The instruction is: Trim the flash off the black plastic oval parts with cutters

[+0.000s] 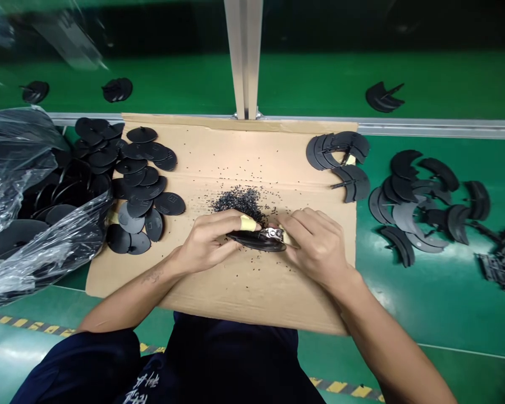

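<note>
My left hand (pixel 206 241) is shut on a black plastic oval piece (pixel 250 241), with a yellow finger cot on one fingertip. My right hand (pixel 315 247) grips a small metal cutter (pixel 272 234) whose steel head sits against the piece's edge. A heap of black plastic trimmings (pixel 240 202) lies just beyond my hands on a cardboard sheet (pixel 235 151). Several black oval pieces (pixel 139 191) overlap on the sheet's left side, and several curved black pieces (pixel 340 148) lie at its right edge.
A clear plastic bag (pixel 12 185) full of black pieces lies to the left. More curved pieces (pixel 416 202) lie on the green bench (pixel 425 292) to the right. A metal rail (pixel 425 127) and upright aluminium post (pixel 244 56) stand beyond the cardboard.
</note>
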`<action>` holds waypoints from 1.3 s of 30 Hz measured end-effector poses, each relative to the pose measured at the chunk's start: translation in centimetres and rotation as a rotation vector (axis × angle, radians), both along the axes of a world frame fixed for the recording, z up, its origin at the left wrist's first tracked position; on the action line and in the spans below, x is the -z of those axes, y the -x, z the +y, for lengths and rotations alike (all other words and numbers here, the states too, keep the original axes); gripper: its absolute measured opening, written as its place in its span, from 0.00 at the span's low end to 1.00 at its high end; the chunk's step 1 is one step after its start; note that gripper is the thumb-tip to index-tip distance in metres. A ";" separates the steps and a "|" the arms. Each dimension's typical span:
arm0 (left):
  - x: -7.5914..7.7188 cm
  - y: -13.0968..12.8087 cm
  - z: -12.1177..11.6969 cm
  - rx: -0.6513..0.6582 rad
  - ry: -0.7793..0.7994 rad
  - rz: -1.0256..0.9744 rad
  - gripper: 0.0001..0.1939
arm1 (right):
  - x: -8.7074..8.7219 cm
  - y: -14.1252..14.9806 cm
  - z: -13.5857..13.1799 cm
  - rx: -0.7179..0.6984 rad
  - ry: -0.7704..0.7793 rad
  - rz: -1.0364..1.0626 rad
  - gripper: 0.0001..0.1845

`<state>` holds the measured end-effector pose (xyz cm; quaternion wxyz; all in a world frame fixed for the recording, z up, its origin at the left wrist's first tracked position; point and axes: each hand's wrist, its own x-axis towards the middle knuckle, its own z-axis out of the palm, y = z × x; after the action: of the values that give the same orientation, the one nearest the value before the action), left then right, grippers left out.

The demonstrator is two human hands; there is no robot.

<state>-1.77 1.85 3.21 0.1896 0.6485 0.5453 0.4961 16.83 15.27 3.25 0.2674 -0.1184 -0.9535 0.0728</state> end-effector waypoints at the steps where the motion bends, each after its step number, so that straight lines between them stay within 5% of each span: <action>1: 0.0 0.0 0.0 0.003 -0.002 -0.004 0.11 | 0.0 0.0 0.0 0.002 0.002 -0.003 0.13; 8: 0.1 -0.2 -0.1 0.021 -0.003 -0.012 0.11 | -0.1 -0.1 -0.3 0.046 -0.050 -0.013 0.12; 15: -0.5 0.2 0.0 0.041 0.014 0.017 0.11 | 0.6 -0.2 -0.3 -0.041 0.276 -0.003 0.10; 19: -0.9 0.3 0.2 0.061 0.025 0.086 0.11 | 0.6 0.1 -0.1 0.055 0.063 -0.038 0.12; 22: -0.8 0.4 0.3 0.054 0.067 0.156 0.11 | 0.6 0.2 0.0 0.055 0.044 -0.105 0.12; 30: -0.3 0.8 0.7 -0.038 0.058 0.123 0.11 | -0.2 0.3 0.4 -0.077 0.606 0.080 0.07; 36: -2.0 1.7 1.8 0.144 0.167 0.062 0.20 | -0.1 0.2 0.2 -0.173 0.374 0.195 0.09; 39: -4.5 3.2 2.6 0.259 0.308 0.190 0.13 | 0.2 0.2 0.2 -0.185 0.256 0.215 0.11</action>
<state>-4.96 4.47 7.66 0.2966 0.7204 0.5420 0.3152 16.62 15.51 3.08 0.3426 -0.0550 -0.9093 0.2297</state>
